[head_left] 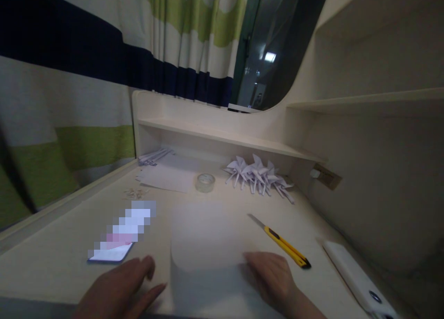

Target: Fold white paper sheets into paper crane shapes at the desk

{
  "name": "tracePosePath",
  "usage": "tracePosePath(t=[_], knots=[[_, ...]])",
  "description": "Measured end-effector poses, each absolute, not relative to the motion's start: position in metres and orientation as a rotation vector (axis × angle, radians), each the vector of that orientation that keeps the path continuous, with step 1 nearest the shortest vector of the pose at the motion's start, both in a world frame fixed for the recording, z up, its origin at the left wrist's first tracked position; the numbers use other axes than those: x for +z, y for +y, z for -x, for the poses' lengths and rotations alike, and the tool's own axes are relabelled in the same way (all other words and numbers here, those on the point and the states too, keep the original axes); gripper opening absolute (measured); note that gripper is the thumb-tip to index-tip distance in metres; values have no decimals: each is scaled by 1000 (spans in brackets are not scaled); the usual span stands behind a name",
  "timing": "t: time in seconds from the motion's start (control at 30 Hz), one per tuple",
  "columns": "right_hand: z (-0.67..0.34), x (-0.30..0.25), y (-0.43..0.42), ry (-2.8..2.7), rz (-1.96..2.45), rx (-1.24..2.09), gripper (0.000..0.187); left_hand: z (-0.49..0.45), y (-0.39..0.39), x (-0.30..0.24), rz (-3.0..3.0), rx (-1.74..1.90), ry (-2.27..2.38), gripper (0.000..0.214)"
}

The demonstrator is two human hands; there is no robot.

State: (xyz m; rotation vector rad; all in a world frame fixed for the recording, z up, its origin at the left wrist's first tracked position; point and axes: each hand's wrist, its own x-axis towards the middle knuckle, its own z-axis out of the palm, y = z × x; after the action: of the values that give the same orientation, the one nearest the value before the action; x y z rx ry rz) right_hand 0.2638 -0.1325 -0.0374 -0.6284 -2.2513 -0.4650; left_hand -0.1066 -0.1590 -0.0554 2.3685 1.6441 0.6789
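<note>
A white sheet of paper [206, 238] lies in front of me, blurred, its near part bent up and over. My right hand [272, 277] pinches the right edge of this sheet between closed fingers. Left of the paper, my left hand [121, 286] hovers low with thumb and fingers apart, holding nothing. A lit phone [120, 238], its screen pixelated, lies just beyond that hand. To the right of the sheet rests a yellow utility knife [284, 245] with its blade out, pointing away from me.
Several white paper pinwheels [256, 173] are piled at the back right. A clear tape roll [205, 183], a stack of paper [169, 173], rolled paper sticks [156, 156] and small scraps [134, 193] lie further left. A white oblong device [354, 275] lies by the right wall.
</note>
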Motion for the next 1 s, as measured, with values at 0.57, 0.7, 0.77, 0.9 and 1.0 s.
tracePosePath(t=[0.57, 0.7, 0.77, 0.9, 1.0], knots=[[-265, -13, -148, -1746, 1111, 61, 37, 61, -106, -28, -2052, 666, 1169, 41], [-261, -19, -123, -1740, 1169, 294, 42, 61, -80, -37, -1988, 578, 1335, 50], [-258, -27, -111, -1742, 1177, 326, 46, 60, -71, -39, -1976, 585, 1329, 51], [-250, -44, -88, -1679, 1151, 522, 65, 55, -68, -35, -1965, 575, 1332, 51], [-248, -48, -77, -1682, 1172, 613, 64, 53, -74, -29, -2037, 564, 1370, 51]])
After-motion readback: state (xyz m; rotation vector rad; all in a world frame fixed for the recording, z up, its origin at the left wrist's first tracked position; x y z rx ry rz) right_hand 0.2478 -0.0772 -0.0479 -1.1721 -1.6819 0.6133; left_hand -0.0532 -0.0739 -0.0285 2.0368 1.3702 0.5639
